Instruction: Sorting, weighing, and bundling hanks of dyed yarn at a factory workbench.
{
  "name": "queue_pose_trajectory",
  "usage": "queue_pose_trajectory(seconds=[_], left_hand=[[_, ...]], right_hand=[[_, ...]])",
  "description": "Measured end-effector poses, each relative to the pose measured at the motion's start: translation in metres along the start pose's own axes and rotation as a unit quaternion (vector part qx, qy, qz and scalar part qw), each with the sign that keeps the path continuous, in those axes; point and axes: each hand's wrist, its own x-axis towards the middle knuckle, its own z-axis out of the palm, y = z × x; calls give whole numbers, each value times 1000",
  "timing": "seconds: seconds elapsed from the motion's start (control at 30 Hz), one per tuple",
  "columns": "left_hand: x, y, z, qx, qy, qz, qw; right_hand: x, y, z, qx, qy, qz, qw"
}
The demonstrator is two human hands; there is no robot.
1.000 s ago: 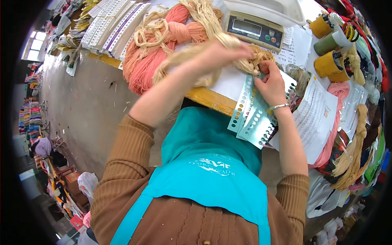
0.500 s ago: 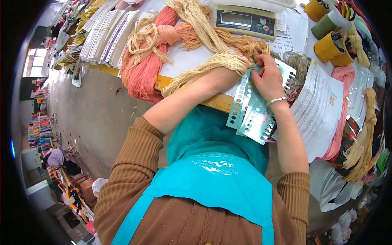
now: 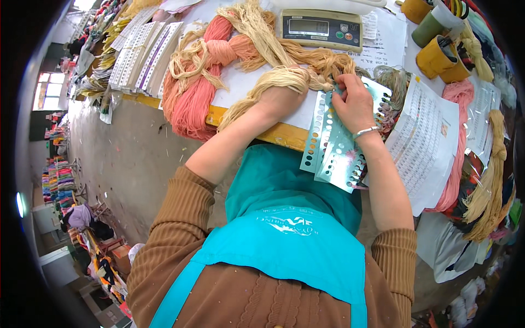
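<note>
A skein of cream thread [image 3: 249, 104] drapes over the back of my left hand [image 3: 281, 102] at the table's front edge, hiding its fingers. Just to the right, my right hand [image 3: 354, 104] is closed in a pinch, thumb against fingertips, at the bunched end of the thread. Tan thread [image 3: 322, 59] lies beyond my hands. Beneath my right hand are shiny cards [image 3: 343, 161] with rows of punched holes, jutting past the table edge. A coral-pink skein [image 3: 188, 106], knotted at its top, hangs over the edge at the left.
A digital scale [image 3: 321, 28] stands at the back. Stacks of punched white cards [image 3: 145, 52] lie back left. At the right are a printed sheet [image 3: 421, 136], a pink skein [image 3: 458, 95] and yellow tubs [image 3: 436, 59]. The yellow table edge [image 3: 281, 135] runs before me.
My left hand has drawn back slightly left and the cream thread now lies over it instead of over the wrist. My right hand has stayed nearly in place, still pinching.
</note>
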Motion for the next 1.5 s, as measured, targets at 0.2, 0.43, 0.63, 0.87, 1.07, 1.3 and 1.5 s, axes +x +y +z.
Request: queue_pose_trajectory(seconds=[0.2, 0.43, 0.63, 0.87, 1.07, 1.3, 1.5], left_hand=[[5, 16, 9, -84, -7, 0, 996], [5, 13, 17, -30, -68, 0, 997], [0, 9, 9, -14, -21, 4, 1000], [-1, 6, 7, -25, -6, -9, 1000], [-5, 17, 5, -59, 17, -14, 998], [-10, 10, 5, -76, 36, -22, 996], [-12, 9, 5, -128, 24, -84, 988]], right_hand=[[0, 2, -1, -3, 17, 3, 1000], [0, 0, 0, -36, 16, 3, 999], [2, -4, -2, -21, 5, 12, 1000], [3, -3, -5, 13, -12, 31, 999], [5, -4, -6, 11, -25, 46, 999], [8, -3, -2, -29, -8, 49, 998], [6, -4, -3, -8, -4, 52, 999]])
